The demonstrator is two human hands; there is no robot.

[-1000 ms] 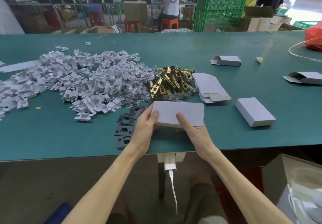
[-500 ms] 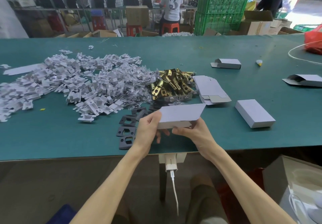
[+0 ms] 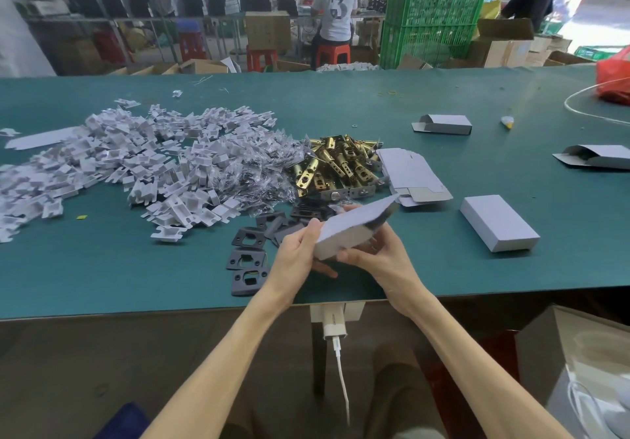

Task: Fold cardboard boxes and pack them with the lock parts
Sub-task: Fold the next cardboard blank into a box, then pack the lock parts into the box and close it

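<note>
A small grey-white cardboard box (image 3: 351, 228) is held tilted above the table's near edge, its far end raised. My left hand (image 3: 300, 251) grips its near-left end, thumb on top. My right hand (image 3: 378, 254) holds it from below and the right side, fingers curled under it. Brass latch bolts (image 3: 335, 167) lie heaped just beyond. Dark strike plates (image 3: 249, 257) lie left of my hands. A stack of flat box blanks (image 3: 409, 176) sits right of the brass parts. A closed box (image 3: 497, 222) rests to the right.
A broad pile of white plastic inserts (image 3: 129, 165) and bagged screws (image 3: 259, 179) covers the left of the green table (image 3: 102, 268). Two part-folded boxes (image 3: 443, 124) (image 3: 596, 156) lie far right. A charger and cable (image 3: 335, 329) hang under the table edge. People work behind.
The box lay flat on the table under both hands; it has been lifted and tilted, its far end now raised, and my right hand has shifted underneath it.
</note>
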